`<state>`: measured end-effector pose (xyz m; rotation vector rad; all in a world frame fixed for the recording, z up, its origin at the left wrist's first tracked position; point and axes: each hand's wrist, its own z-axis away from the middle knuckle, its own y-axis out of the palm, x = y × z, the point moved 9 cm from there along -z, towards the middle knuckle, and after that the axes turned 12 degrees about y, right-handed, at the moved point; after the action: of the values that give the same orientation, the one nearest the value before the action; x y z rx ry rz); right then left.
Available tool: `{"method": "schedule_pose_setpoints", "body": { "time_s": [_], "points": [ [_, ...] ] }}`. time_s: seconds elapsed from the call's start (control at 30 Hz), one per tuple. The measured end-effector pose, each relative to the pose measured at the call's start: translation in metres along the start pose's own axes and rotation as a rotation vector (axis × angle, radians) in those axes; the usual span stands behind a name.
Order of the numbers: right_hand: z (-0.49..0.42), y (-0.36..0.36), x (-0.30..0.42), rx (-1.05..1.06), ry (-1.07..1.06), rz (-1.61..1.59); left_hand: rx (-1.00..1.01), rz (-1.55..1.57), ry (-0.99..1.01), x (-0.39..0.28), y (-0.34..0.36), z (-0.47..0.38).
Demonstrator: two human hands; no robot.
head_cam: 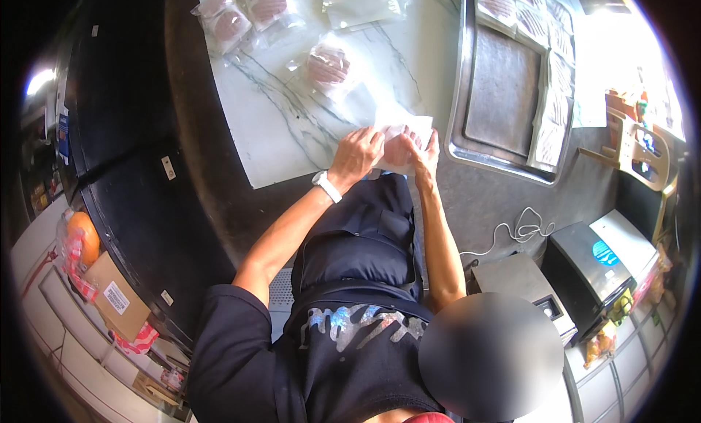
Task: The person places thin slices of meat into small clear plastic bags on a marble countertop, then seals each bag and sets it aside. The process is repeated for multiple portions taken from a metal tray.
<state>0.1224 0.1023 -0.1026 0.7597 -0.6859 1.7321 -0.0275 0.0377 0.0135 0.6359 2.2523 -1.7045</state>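
Observation:
Between my hands, at the near edge of the marble-patterned board (257,132), is a round pinkish meat patty (397,149) with white paper and clear plastic about it. My left hand (358,152) grips its left side, the fingers curled. On the right, my right hand (424,154) holds the other side, with the thumb over the patty. A bagged patty (328,67) lies farther up the board. More bagged patties (230,26) are at the upper left, and clear plastic bags (361,4) lie at the top. Patties between papers (553,105) line a metal tray (460,121).
The metal tray stands right of the board on a dark grey table (580,193). A white cable (526,234) is looped at the lower right, near boxy appliances (586,269). Dark cabinets (131,94) stand along the left, beyond the table's edge.

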Motion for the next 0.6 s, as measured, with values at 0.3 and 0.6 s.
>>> {"method": "schedule_pose_setpoints", "body": {
  "time_s": [0.3, 0.6],
  "points": [
    [0.004, 0.016, -0.005, -0.051, 0.035, -0.425, -0.114, 0.276, -0.531, 0.041, 0.005, 0.022],
    [0.009, 0.025, -0.003, -0.07, 0.047, -0.383, -0.503, 1.428, -1.269, 0.065, 0.087, 0.075]
  ]
}}
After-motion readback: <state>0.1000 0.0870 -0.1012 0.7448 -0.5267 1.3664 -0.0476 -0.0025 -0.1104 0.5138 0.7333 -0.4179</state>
